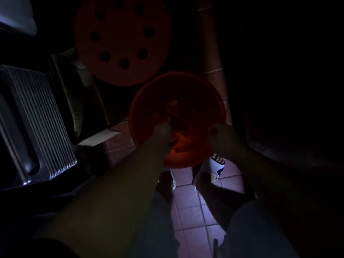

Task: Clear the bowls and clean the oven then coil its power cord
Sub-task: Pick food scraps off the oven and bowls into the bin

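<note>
The scene is very dark. An orange bowl point(186, 101) hangs above the tiled floor in the middle of the view, with dark scraps inside it. My left hand point(162, 131) grips its near-left rim, thumb inside the bowl. At the near-right rim my right hand point(221, 135) holds the bowl with curled fingers. The oven point(37, 118), a dark metal box with a ribbed side, stands at the left. No power cord shows.
An orange round stool seat point(122, 36) with several holes stands behind the bowl. A cardboard box point(89, 101) sits between the oven and the stool. Pink floor tiles point(189, 211) and my feet in white slippers point(216, 168) lie below. The right side is black.
</note>
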